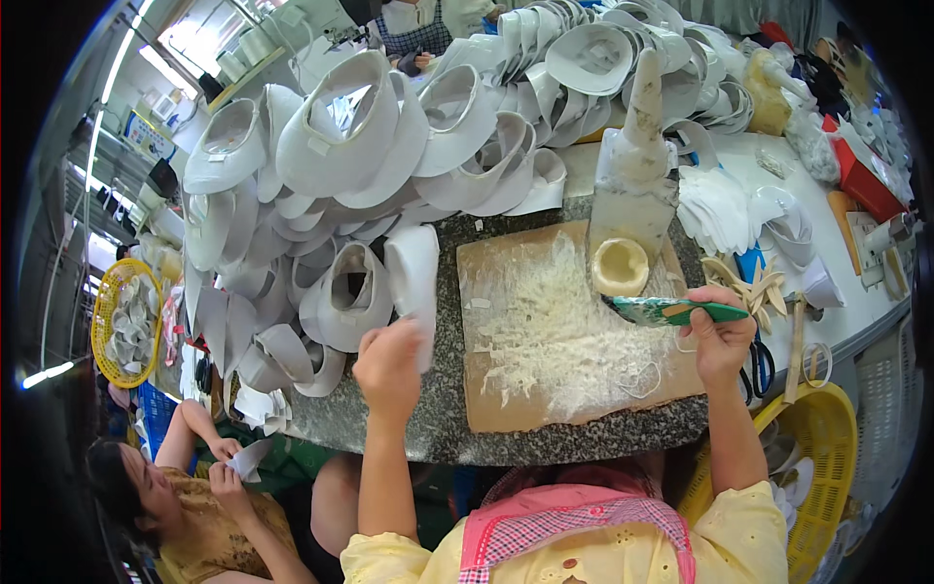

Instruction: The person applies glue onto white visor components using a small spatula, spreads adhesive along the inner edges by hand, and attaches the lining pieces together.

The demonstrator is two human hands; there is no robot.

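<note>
My left hand, slightly blurred, is closed at the lower edge of a white curved visor piece beside a large pile of similar pieces. My right hand grips a green-handled brush, whose smeared end points left over the right side of a brown board. Whitish, crusty residue covers much of that board. Just beyond the brush stands a cloudy, residue-coated container with a round cream-coloured opening facing me.
White visors are heaped along the left and far side of the speckled stone tabletop. At right lie dark-handled scissors, tan strips and a yellow basket. A seated co-worker at lower left handles a white piece; another person is across the table.
</note>
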